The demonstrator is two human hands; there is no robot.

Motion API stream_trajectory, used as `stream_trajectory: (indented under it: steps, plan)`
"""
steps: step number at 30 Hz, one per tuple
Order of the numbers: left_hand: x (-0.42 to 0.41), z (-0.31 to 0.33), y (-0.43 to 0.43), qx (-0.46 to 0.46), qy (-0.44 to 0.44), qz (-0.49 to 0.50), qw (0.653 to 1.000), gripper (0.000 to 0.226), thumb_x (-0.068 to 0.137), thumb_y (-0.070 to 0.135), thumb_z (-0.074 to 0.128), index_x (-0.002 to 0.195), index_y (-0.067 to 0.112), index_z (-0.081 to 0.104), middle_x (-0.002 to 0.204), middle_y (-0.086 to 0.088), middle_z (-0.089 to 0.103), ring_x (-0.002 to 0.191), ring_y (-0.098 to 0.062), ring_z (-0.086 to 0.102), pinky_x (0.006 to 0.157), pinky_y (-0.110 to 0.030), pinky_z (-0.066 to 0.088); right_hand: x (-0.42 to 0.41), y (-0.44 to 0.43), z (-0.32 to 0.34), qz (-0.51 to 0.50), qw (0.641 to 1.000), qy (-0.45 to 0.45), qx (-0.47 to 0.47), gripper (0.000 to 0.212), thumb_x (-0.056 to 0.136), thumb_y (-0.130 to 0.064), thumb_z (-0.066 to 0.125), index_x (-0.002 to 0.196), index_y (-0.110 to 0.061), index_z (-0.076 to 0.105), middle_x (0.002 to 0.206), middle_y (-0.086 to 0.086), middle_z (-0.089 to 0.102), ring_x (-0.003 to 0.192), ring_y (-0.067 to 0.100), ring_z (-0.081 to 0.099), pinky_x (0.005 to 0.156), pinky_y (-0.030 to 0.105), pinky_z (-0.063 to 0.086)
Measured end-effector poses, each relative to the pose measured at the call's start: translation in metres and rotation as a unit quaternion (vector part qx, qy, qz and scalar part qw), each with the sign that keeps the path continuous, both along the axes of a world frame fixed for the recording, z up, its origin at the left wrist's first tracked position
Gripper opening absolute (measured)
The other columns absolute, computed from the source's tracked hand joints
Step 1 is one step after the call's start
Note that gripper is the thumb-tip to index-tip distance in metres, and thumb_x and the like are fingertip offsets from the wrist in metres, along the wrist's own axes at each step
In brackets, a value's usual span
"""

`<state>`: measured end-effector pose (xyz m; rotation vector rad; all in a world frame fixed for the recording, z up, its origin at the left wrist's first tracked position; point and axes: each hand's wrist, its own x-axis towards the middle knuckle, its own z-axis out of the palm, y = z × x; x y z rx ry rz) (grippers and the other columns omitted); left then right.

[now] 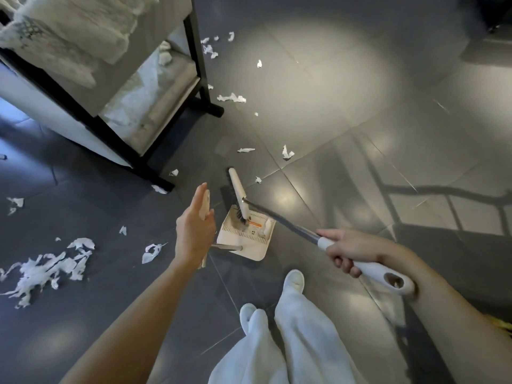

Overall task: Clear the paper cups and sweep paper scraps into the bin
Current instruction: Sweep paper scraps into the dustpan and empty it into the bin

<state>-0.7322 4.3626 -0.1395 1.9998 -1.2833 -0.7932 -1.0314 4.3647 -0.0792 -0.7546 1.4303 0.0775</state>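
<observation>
The right hand (346, 253) grips the broom (277, 218) by its white handle, bristles resting in the dustpan (246, 245). The left hand (194, 231) lays straight fingers (201, 195) along the dustpan's upright handle (206, 206). Paper scraps (44, 268) lie left of and beyond the dustpan.

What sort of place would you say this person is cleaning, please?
Likely a room indoors, perhaps domestic: glossy grey tiled floor, black-framed shelf unit holding pale cloth, and a household broom with its dustpan among torn paper scraps.
</observation>
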Motion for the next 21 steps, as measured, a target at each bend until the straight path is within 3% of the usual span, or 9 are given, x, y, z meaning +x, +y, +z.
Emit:
stream_trajectory:
  steps: [10,14,17,19,21]
  plan:
    - [-0.031,-0.010,-0.106,0.017,0.041,0.049,0.998,0.064,0.093,0.010,0.055,0.130,0.059,0.035,0.110,0.019,0.056,0.103,0.002,0.051,0.090,-0.018,0.035,-0.017,-0.179,-0.017,0.012,0.996,0.020,-0.089,0.069,0.090,0.005,0.041,0.150,-0.026,0.027,0.050,0.003,0.046,0.031,0.006,0.037,0.034,0.015,0.034]
    - [-0.045,-0.014,-0.154,0.004,-0.004,0.113,0.994,0.065,0.091,0.008,0.058,0.138,0.049,0.038,0.115,0.006,0.064,0.101,-0.004,0.055,0.089,-0.023,0.038,-0.017,-0.275,-0.041,0.089,0.989,0.042,-0.107,0.053,0.086,0.003,0.041,0.133,-0.021,0.044,0.058,0.008,0.046,0.036,0.010,0.041,0.036,0.018,0.037]
    - [-0.062,-0.013,-0.189,-0.027,-0.015,0.152,0.988,0.063,0.091,0.005,0.057,0.143,0.036,0.040,0.115,0.001,0.065,0.099,-0.019,0.064,0.090,-0.034,0.048,-0.011,-0.324,-0.065,0.157,0.976,0.078,-0.130,0.038,0.084,0.000,0.039,0.115,-0.021,0.043,0.059,0.012,0.050,0.038,0.015,0.044,0.038,0.020,0.040]
    - [-0.071,-0.012,-0.212,-0.022,-0.007,0.163,0.986,0.064,0.091,0.005,0.057,0.142,0.041,0.039,0.117,0.004,0.063,0.099,-0.021,0.064,0.091,-0.038,0.051,-0.010,-0.342,-0.081,0.207,0.964,0.109,-0.124,0.035,0.084,-0.001,0.035,0.116,-0.016,0.040,0.061,0.015,0.052,0.039,0.019,0.046,0.040,0.023,0.040]
    - [-0.070,-0.015,-0.229,-0.020,-0.007,0.177,0.984,0.066,0.090,0.006,0.057,0.139,0.046,0.039,0.111,0.011,0.058,0.097,-0.013,0.061,0.087,-0.029,0.047,-0.014,-0.348,-0.095,0.228,0.960,0.131,-0.095,0.034,0.084,-0.001,0.033,0.114,-0.017,0.037,0.068,0.016,0.052,0.044,0.020,0.046,0.042,0.023,0.040]
